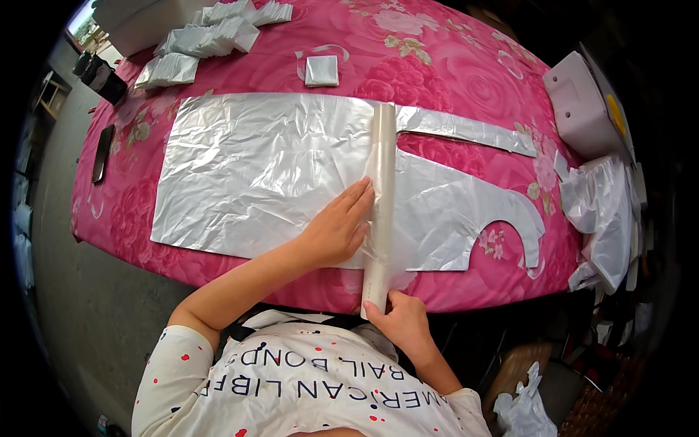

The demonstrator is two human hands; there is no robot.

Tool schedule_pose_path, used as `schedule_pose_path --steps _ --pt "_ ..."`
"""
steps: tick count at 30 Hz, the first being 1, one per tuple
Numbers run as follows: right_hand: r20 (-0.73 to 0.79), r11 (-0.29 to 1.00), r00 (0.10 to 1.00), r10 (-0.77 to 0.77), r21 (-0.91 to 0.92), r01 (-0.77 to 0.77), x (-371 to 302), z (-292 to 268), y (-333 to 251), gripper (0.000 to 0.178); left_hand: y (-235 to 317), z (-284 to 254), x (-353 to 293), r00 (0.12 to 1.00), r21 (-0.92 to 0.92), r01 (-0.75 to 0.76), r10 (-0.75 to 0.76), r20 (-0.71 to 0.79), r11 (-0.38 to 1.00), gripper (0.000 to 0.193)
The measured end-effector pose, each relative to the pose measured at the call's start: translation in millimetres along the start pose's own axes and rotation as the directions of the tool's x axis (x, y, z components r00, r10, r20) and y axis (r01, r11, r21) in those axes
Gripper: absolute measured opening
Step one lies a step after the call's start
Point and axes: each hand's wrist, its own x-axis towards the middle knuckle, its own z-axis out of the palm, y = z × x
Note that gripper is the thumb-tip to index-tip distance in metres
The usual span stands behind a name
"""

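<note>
A roll of translucent film [384, 167] lies across a silver apron-shaped sheet [255, 167] on a pink-covered table [135, 211], its near end reaching just past the table's near edge. The right hand [402, 320] grasps that end, apparently to steer it; the left hand [341, 227], fingers extended and gripping nothing, rests against the roll, probably steadying it. A folded silver packet [322, 71] sits beyond the sheet, packet stacks [215, 36] fill the far-left corner, perhaps to free working room, and white plastic bags [601, 218] crowd the right edge.
</note>
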Motion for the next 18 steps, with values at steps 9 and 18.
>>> schedule_pose_path --steps 9,18 --pt "-0.208 0.986 0.971 -0.121 -0.139 0.093 7 -25 4 0.034 -1 24 -12 0.997 0.391 0.018 -0.047 0.066 0.92 0.062" --pt "-0.184 0.559 0.554 -0.812 -0.517 0.648 95 -54 55 0.029 0 26 -9 0.997 0.388 0.009 -0.039 0.069 0.922 0.062"
